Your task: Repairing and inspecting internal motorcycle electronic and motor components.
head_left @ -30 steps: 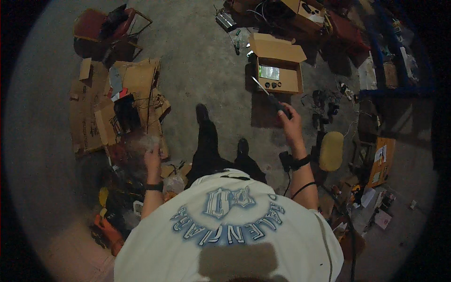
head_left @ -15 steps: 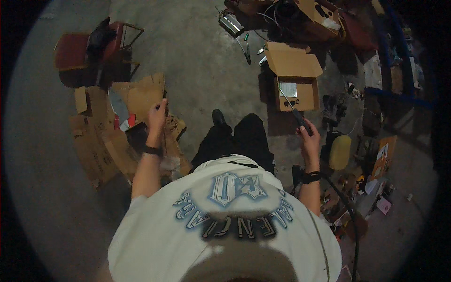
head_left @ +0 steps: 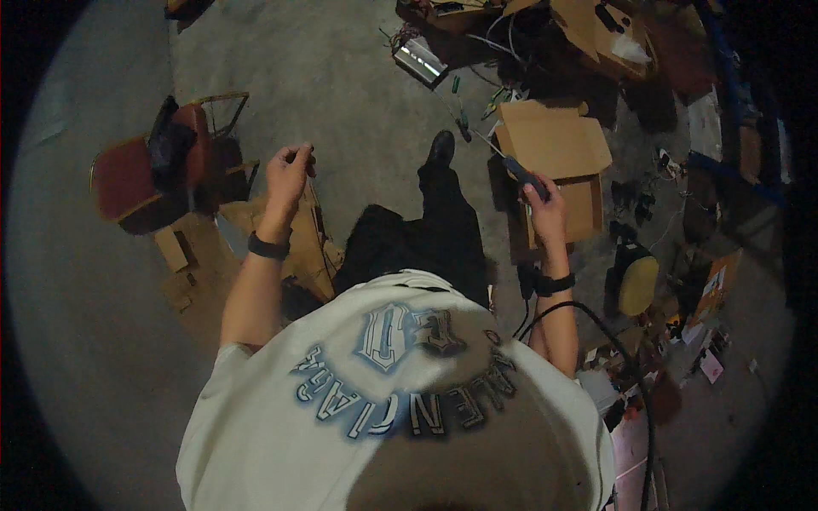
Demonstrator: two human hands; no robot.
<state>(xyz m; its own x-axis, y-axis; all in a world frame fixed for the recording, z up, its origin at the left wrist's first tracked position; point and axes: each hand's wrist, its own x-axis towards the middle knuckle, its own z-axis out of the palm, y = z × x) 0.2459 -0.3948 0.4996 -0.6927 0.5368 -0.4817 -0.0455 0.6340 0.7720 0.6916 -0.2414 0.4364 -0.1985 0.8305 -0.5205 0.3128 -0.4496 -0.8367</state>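
Note:
In my right hand (head_left: pixel 550 213) I grip a screwdriver (head_left: pixel 521 173) by its dark handle, its thin metal shaft slanting up and to the left. The hand is above the near left part of an open cardboard box (head_left: pixel 554 140) on the floor. The raised flap covers much of the box from sight. My left hand (head_left: pixel 288 180) is held out to the left, fingers pinched together; whatever may be between them is too small to make out. Flattened cardboard (head_left: pixel 307 247) lies on the floor below it.
A red chair (head_left: pixel 128 179) with a dark item on it stands at the left. Ahead lie a silver metal unit (head_left: pixel 420 61) and small tools. Another open box (head_left: pixel 601 38) sits at the far right. Near my right arm are a yellow rounded object (head_left: pixel 637 285) and a black cable (head_left: pixel 596 319).
I have stepped forward, and the floor items shift lower in view. The screwdriver has swung from over the box's inside to its left edge. My left hand has moved farther forward.

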